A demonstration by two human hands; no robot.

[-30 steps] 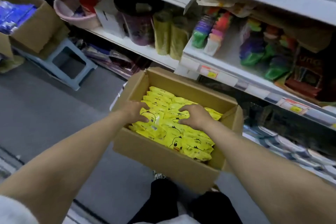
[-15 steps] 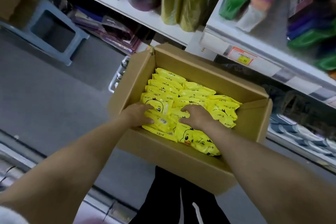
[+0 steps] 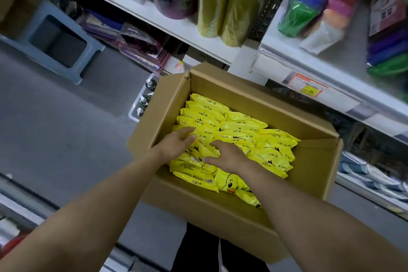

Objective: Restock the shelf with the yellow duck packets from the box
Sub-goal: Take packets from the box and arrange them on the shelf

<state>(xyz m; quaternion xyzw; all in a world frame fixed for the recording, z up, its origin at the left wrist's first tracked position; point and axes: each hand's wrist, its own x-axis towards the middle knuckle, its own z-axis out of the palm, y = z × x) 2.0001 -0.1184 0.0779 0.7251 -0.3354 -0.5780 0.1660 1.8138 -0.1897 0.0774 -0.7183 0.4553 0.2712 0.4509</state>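
Observation:
An open cardboard box [image 3: 220,212] sits in front of me below the shelves, filled with rows of yellow duck packets [image 3: 271,154]. My left hand [image 3: 176,146] lies on the packets at the left side of the box, its fingers stretched out across them. Just to its right, my right hand [image 3: 227,155] presses down on the packets in the middle, thumb and forefinger spread apart. Its other fingers are hidden behind the hand. The packets under both hands are partly covered.
A white shelf edge with an orange price label [image 3: 306,88] runs above the box at the right. Yellow-green rolls [image 3: 220,6] and stacked coloured cups [image 3: 309,6] stand on the shelves. A blue-grey stool [image 3: 55,44] stands on the grey floor at left. Small bottles [image 3: 143,101] sit beside the box.
The view has dipped down and closer to the box. My left hand's fingers have stretched out over the packets, and my right hand's thumb and forefinger have spread. The box has not moved.

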